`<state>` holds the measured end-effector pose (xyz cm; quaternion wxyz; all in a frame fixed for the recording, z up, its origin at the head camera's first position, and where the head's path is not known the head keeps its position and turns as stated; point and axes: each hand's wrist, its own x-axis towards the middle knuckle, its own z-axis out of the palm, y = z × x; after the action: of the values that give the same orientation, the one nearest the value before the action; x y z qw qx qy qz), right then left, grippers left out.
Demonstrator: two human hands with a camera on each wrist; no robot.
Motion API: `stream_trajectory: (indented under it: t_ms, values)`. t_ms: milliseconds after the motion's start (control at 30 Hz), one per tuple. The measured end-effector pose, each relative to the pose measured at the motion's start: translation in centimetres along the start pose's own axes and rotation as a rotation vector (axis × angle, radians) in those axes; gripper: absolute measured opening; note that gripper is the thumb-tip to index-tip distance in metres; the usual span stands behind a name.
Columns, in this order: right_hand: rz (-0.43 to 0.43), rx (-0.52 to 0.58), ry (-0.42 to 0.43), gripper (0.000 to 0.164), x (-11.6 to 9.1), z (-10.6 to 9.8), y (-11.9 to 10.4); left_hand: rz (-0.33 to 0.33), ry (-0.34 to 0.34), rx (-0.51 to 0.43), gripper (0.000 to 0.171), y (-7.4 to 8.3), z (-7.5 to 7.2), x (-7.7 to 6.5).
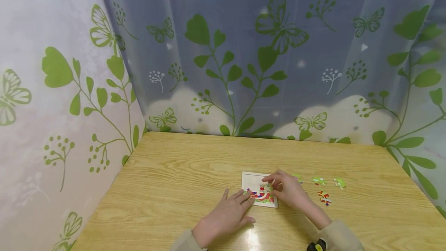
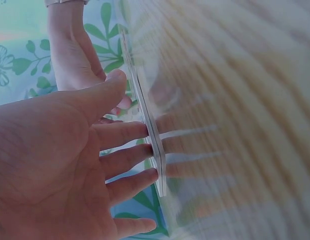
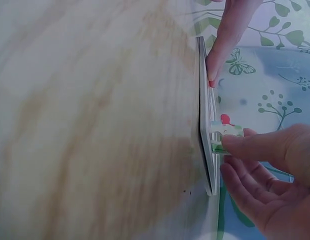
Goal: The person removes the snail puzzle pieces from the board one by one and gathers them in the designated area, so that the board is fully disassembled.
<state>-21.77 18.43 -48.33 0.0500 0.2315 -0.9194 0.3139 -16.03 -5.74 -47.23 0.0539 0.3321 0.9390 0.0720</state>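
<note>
A white-framed jigsaw board (image 1: 248, 180) lies on the table, its lower part filled with a red, white and blue picture. My left hand (image 1: 228, 213) rests at its lower left edge with fingers straight. In the left wrist view, the fingertips of the left hand (image 2: 50, 155) touch the board's rim (image 2: 156, 145). Over the right side of the board, my right hand (image 1: 292, 192) pinches a jigsaw piece. The right wrist view shows this piece (image 3: 229, 130), pale green with a red spot, standing tilted up from the board between thumb and fingers.
To the right of the board lie several loose jigsaw pieces: a green one (image 1: 339, 183), a green and white one (image 1: 318, 181), and a red and blue one (image 1: 325, 198). Another is partly behind the right hand. A patterned curtain (image 1: 226, 57) hangs behind the wooden table (image 1: 167, 181).
</note>
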Motion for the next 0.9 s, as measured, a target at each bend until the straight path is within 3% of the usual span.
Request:
stream_trajectory:
  t_ms: [500,900]
  values:
    - [0.077,0.145,-0.050,0.023,0.2,-0.4,0.6,-0.002,-0.001,-0.005,0.064,0.1,0.0,0.0]
    - [0.135,0.292,-0.001,0.024,-0.1,-2.4,1.3,0.000,0.007,0.018,0.064,0.0,0.2,0.0]
